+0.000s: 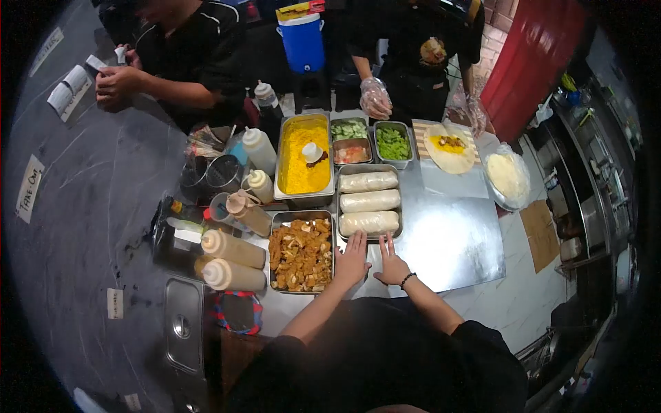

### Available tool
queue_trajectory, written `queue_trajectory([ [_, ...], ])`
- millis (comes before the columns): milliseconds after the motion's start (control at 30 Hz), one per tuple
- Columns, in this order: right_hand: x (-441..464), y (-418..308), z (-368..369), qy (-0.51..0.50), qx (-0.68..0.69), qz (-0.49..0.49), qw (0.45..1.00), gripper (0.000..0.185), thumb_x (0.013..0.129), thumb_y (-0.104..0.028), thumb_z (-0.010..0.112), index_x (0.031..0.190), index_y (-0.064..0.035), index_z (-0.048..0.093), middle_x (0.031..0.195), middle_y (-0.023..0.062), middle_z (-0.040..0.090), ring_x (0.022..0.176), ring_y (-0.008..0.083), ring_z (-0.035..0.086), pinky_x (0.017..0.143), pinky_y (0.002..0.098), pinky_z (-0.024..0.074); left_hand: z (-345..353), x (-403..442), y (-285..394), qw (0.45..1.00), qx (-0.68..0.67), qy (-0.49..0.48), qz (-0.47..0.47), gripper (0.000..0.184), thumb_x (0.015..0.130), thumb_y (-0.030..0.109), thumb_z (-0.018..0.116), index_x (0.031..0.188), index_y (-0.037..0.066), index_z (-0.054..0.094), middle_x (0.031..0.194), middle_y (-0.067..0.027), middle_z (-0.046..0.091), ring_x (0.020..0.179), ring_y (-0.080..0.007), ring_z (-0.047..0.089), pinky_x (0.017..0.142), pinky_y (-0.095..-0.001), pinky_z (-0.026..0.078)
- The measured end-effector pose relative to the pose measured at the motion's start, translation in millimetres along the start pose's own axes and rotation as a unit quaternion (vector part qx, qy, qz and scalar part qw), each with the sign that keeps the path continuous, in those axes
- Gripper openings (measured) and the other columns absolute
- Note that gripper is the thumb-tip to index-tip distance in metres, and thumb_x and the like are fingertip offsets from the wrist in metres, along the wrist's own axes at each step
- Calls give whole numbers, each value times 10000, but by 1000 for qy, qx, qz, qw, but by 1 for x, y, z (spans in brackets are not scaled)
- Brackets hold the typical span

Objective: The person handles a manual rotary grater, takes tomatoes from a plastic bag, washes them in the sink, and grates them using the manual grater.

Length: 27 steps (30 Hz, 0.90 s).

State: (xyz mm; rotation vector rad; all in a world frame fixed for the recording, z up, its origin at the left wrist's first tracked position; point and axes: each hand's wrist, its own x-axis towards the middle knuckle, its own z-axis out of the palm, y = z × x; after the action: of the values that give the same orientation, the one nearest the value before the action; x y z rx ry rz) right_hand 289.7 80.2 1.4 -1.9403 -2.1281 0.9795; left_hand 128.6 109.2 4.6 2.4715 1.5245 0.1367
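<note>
Three wrapped rolls lie one behind another in a metal tray (337,204). My left hand (352,261) and my right hand (393,264) reach the tray's near edge with fingers stretched out, touching or nearly touching the nearest roll (370,222). Neither hand grips anything. A dark beaded bracelet (407,280) is on my right wrist. Left of my left hand is a tray of chopped browned meat (301,255). Behind it stands a deep pan of yellow rice (297,155) with a white cup in it.
Sauce bottles (234,274) stand at the left. Behind the rolls are chopped greens (393,144) and a filled flatbread (450,149) on a board. Across the counter, one person's gloved hand (376,98) is near the greens; another person (172,69) holds paper slips at the back left.
</note>
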Motion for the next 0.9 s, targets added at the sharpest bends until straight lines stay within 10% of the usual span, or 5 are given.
queue_trajectory([
  [900, 9, 12, 15, 27, -27, -36, 999, 1246, 607, -249, 795, 1428, -15, -113, 1469, 265, -185, 1100, 446, 518, 818, 433, 515, 3, -5, -4, 1000, 9, 28, 11, 932, 728, 344, 699, 1437, 33, 180, 1478, -108, 250, 1321, -233, 309, 897, -553, 357],
])
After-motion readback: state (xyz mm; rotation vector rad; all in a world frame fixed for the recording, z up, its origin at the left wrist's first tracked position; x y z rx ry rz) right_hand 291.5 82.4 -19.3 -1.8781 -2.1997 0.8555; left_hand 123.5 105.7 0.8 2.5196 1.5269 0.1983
